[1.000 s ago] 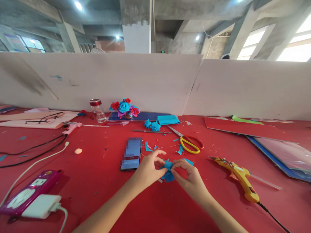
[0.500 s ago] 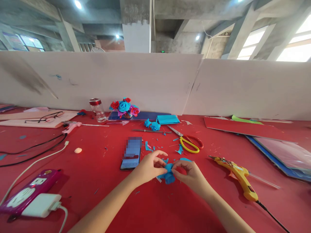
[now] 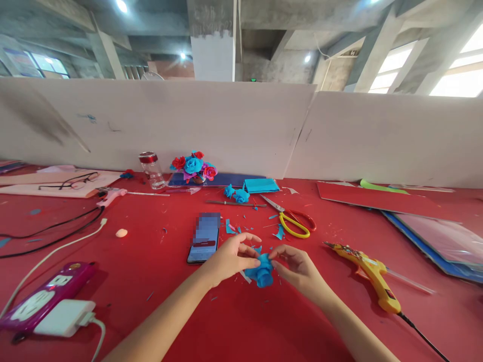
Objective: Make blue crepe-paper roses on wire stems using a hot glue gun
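A blue paper flower [image 3: 261,274] with a rolled, curled part at its near side is held over the red table, between my hands. My left hand [image 3: 233,257] pinches its left edge between thumb and fingers. From the right, my right hand [image 3: 294,264] has thumb and forefinger closed on the upper right edge of the blue paper. Scraps of blue paper [image 3: 279,232] lie just beyond the hands. Behind them rest two finished-looking blue paper roses [image 3: 240,195] beside a folded blue paper sheet [image 3: 261,185].
A phone [image 3: 206,237] lies left of my hands. Yellow-and-red-handled scissors [image 3: 296,224] sit beyond them. At right is a yellow glue gun [image 3: 368,274]; at left are a purple power strip [image 3: 49,291] and a pink glue gun [image 3: 113,197]. A paper bouquet [image 3: 193,166] and jar [image 3: 152,173] stand behind.
My right hand has shifted slightly right, and more of the blue paper shows between the hands. The left hand has hardly moved.
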`<action>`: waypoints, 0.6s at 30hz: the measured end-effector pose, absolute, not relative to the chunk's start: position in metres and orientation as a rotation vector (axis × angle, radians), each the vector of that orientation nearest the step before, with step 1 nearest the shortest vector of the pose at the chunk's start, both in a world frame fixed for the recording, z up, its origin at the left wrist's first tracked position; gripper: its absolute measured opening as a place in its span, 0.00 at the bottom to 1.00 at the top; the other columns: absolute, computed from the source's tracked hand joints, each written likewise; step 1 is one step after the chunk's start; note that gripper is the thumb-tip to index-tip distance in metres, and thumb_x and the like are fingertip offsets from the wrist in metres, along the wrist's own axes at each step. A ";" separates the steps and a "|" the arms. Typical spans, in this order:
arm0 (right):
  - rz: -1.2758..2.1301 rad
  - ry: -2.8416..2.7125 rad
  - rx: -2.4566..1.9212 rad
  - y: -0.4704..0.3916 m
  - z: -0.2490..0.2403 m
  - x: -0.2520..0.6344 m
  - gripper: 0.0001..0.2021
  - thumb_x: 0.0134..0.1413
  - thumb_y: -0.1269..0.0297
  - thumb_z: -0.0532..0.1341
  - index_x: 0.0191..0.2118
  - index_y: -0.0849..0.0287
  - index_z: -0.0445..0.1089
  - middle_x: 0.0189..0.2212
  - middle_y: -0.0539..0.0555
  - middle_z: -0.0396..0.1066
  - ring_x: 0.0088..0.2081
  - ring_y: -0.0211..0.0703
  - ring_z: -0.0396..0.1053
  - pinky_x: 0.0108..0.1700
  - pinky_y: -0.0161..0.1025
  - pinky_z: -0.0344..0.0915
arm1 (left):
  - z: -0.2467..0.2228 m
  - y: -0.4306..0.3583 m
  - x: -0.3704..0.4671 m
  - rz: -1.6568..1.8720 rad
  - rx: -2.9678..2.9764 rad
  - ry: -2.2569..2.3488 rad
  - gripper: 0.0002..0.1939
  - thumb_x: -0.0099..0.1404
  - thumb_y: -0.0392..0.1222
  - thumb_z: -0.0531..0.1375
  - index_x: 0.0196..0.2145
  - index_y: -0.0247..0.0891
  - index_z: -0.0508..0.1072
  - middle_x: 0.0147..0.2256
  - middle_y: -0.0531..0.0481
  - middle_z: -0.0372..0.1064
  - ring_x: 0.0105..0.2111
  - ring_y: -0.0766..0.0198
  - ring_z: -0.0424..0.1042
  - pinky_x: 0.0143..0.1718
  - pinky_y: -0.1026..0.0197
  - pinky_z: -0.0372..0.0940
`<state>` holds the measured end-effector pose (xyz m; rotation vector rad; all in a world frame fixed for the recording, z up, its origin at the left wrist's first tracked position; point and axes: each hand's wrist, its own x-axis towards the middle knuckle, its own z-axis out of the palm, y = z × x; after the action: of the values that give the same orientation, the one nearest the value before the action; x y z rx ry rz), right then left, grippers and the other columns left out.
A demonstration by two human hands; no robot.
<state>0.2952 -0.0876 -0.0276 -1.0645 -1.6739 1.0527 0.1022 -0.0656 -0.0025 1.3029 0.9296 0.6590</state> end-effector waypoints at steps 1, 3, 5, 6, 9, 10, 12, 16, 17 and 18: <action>1.058 -1.672 -1.048 -0.088 -0.027 0.295 0.08 0.51 0.59 0.60 0.33 0.58 0.68 0.31 0.53 0.70 0.35 0.43 0.67 0.38 0.40 0.64 | -0.002 -0.065 0.102 0.663 1.295 0.926 0.21 0.52 0.34 0.63 0.45 0.40 0.66 0.32 0.52 0.69 0.29 0.67 0.69 0.32 0.62 0.62; 1.080 -1.658 -1.014 -0.089 -0.028 0.294 0.09 0.50 0.60 0.62 0.36 0.57 0.67 0.33 0.53 0.70 0.38 0.43 0.67 0.40 0.41 0.65 | -0.002 -0.065 0.102 0.671 1.281 0.922 0.21 0.52 0.34 0.63 0.45 0.39 0.67 0.32 0.51 0.69 0.30 0.66 0.69 0.33 0.62 0.62; 1.129 -1.612 -0.989 -0.089 -0.028 0.293 0.12 0.48 0.62 0.64 0.40 0.56 0.66 0.34 0.53 0.69 0.38 0.43 0.67 0.40 0.41 0.65 | -0.001 -0.066 0.102 0.675 1.273 0.923 0.21 0.52 0.34 0.63 0.45 0.39 0.67 0.32 0.51 0.70 0.30 0.66 0.69 0.33 0.63 0.62; 1.160 -1.579 -0.988 -0.089 -0.028 0.293 0.13 0.48 0.62 0.64 0.40 0.56 0.65 0.34 0.53 0.69 0.37 0.43 0.67 0.38 0.41 0.66 | -0.001 -0.067 0.102 0.674 1.272 0.926 0.21 0.52 0.35 0.63 0.45 0.39 0.67 0.32 0.51 0.70 0.31 0.66 0.69 0.33 0.63 0.62; 1.252 -1.489 -1.012 -0.089 -0.027 0.291 0.13 0.46 0.61 0.65 0.37 0.57 0.66 0.31 0.52 0.69 0.34 0.41 0.68 0.35 0.39 0.65 | 0.000 -0.068 0.104 0.673 1.283 0.940 0.21 0.52 0.34 0.63 0.45 0.39 0.67 0.32 0.51 0.70 0.31 0.66 0.70 0.33 0.62 0.62; 1.279 -1.459 -1.026 -0.090 -0.026 0.291 0.12 0.45 0.60 0.66 0.36 0.57 0.66 0.30 0.51 0.69 0.32 0.40 0.68 0.34 0.38 0.65 | 0.000 -0.068 0.104 0.680 1.288 0.943 0.20 0.52 0.34 0.63 0.44 0.39 0.67 0.33 0.50 0.71 0.31 0.65 0.70 0.34 0.62 0.62; 1.340 -1.388 -1.043 -0.090 -0.024 0.291 0.12 0.45 0.59 0.66 0.34 0.58 0.67 0.28 0.51 0.69 0.30 0.39 0.67 0.33 0.37 0.64 | 0.000 -0.068 0.105 0.718 1.305 0.949 0.18 0.53 0.35 0.62 0.43 0.38 0.68 0.34 0.49 0.72 0.34 0.64 0.71 0.36 0.61 0.63; 1.411 -1.225 -1.016 -0.090 -0.023 0.294 0.12 0.45 0.58 0.66 0.35 0.57 0.69 0.28 0.50 0.70 0.30 0.38 0.67 0.35 0.36 0.63 | -0.001 -0.065 0.104 0.822 1.390 0.984 0.14 0.56 0.39 0.61 0.41 0.39 0.68 0.37 0.48 0.71 0.39 0.62 0.71 0.40 0.59 0.64; 1.417 -1.186 -1.001 -0.089 -0.023 0.295 0.12 0.45 0.58 0.66 0.35 0.57 0.69 0.28 0.50 0.70 0.30 0.38 0.67 0.35 0.36 0.63 | -0.002 -0.064 0.103 0.825 1.413 0.990 0.14 0.56 0.40 0.61 0.42 0.40 0.68 0.38 0.48 0.71 0.39 0.61 0.71 0.40 0.58 0.64; 1.426 -1.149 -0.985 -0.089 -0.023 0.296 0.12 0.44 0.58 0.66 0.35 0.57 0.69 0.29 0.49 0.70 0.30 0.38 0.67 0.34 0.36 0.63 | -0.002 -0.064 0.102 0.816 1.432 0.992 0.15 0.55 0.40 0.61 0.42 0.40 0.68 0.38 0.48 0.71 0.40 0.60 0.71 0.40 0.58 0.65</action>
<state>0.2956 -0.0892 -0.0229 -0.9850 -1.1491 1.4257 0.1022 -0.0640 -0.0021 1.4316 0.9922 0.8156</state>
